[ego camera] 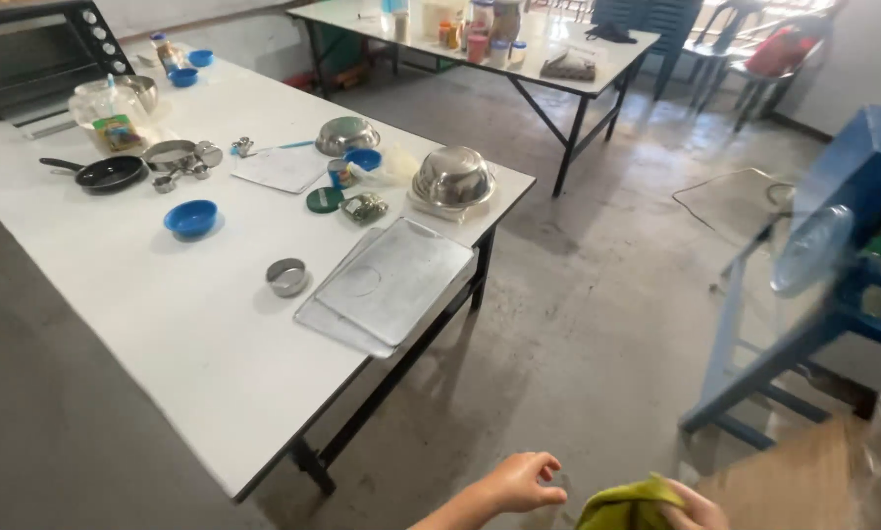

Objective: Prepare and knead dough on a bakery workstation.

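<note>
Two hands are seen low in view: the right hand (pixel 694 507) is closed on a green cloth (pixel 629 504), the left hand (pixel 521 483) loosely curled, empty; the white table (pixel 156 324) is not yet touched.

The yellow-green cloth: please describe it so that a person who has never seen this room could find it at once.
Look past the near end of the long white table to the bottom edge of the view, above the grey floor. There the right hand grips a crumpled yellow-green cloth, with the left hand just beside it. It is the only soft, yellow-green thing here; everything on the table is metal, plastic or glass.
</note>
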